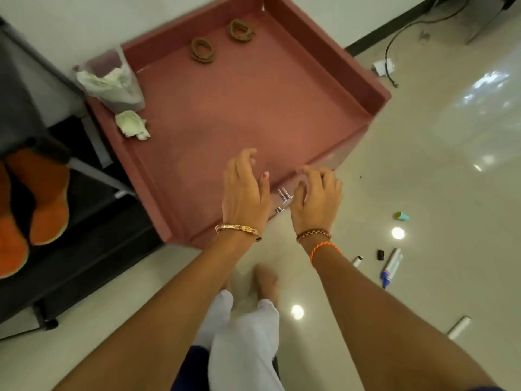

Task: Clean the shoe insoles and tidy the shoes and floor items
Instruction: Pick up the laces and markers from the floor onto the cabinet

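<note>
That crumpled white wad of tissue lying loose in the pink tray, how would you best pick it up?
Pinch the crumpled tissue wad from straight above, fingers closing across its bunched middle. It lies loose on the tray floor, but the tray wall and a clear bag of tissue sit close on its far-left side, so the top is probably the freest way in.

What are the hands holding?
Nothing that shows. Both the left hand and right hand hover over the pink tray near edge, fingers loosely curled.

Both arms reach forward, left hand and right hand loosely curled.
</note>
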